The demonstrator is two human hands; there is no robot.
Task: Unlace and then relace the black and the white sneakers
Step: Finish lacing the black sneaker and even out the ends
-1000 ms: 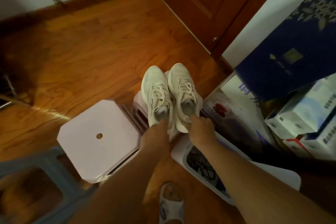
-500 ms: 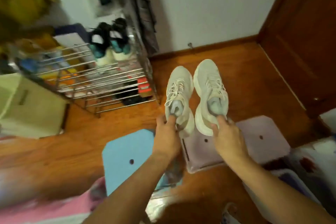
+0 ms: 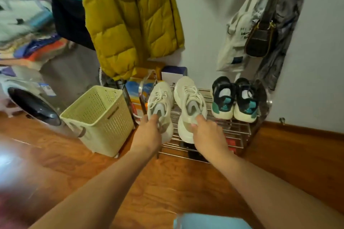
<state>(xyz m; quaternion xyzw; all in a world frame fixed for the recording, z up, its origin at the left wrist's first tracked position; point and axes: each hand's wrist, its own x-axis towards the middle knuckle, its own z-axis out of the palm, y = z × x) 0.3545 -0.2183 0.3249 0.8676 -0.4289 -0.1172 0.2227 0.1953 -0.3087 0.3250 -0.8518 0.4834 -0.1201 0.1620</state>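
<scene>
I hold a pair of white laced sneakers out over a wire shoe rack [image 3: 236, 132]. My left hand [image 3: 149, 134] grips the heel of the left white sneaker [image 3: 160, 102]. My right hand [image 3: 206, 132] grips the heel of the right white sneaker [image 3: 188, 96]. Both toes point away from me, toward the wall. A pair of black sneakers with teal heels and white soles [image 3: 234, 98] stands on the rack's top shelf at the right, heels toward me.
A cream plastic laundry basket [image 3: 100, 117] stands left of the rack, with a washing machine [image 3: 31, 106] further left. A yellow puffer jacket [image 3: 130, 22] and bags [image 3: 258, 37] hang on the wall above. A blue stool [image 3: 210, 221] sits at the bottom edge on the wooden floor.
My view has swung left from the door and stools to the shoe rack. Both hands have carried the white sneakers over to the rack, still gripping them by the heels.
</scene>
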